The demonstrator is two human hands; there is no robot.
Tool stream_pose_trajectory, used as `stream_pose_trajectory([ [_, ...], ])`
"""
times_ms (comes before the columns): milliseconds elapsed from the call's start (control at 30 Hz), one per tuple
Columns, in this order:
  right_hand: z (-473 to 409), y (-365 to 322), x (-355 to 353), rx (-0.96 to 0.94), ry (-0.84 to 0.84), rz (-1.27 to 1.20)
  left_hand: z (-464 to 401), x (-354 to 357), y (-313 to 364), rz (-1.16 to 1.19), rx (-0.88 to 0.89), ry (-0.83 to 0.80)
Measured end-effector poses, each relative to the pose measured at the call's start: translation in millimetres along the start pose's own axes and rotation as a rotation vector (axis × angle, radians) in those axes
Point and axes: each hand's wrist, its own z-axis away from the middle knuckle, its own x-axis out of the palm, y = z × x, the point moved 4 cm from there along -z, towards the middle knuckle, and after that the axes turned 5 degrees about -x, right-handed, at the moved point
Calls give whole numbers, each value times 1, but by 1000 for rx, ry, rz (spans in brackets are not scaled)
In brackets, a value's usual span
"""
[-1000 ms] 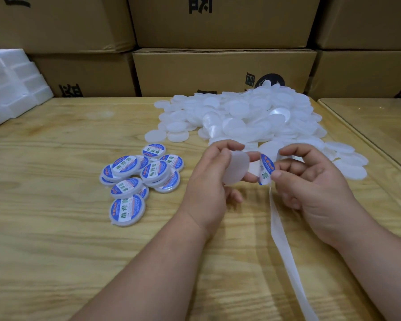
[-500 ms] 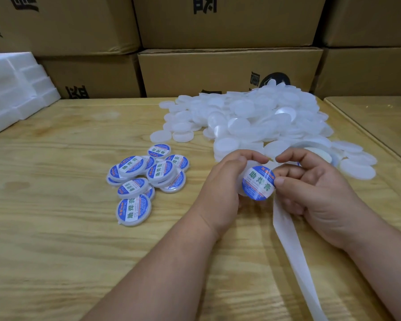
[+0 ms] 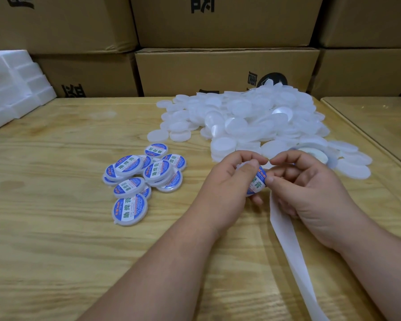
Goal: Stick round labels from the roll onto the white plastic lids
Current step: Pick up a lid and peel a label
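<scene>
Gripping one white lid (image 3: 256, 181) between them, the left hand (image 3: 227, 181) curls round its far side while the right hand (image 3: 308, 186) pinches the blue round label on its face, above the middle of the worktop (image 3: 56, 251). A backing strip (image 3: 287, 239) trails from the right hand toward the near edge. Labelled lids (image 3: 144, 177) lie left; the bare pile (image 3: 252, 121) sits by the far edge.

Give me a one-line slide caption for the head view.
Both hands, left hand and right hand, press a label onto a lid; labelled lids left, blank pile behind.
</scene>
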Motion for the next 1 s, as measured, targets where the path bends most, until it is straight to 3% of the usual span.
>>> stream_pose_trajectory([
  [533,-2,2,-3,3,44,27,-1,-3,-2,-158,48,93],
  [733,-1,3,-8,-29,54,15,-3,-9,-1,-128,85,186],
  [1000,1,-3,-17,-178,230,143,-2,-25,1,96,-25,382],
])
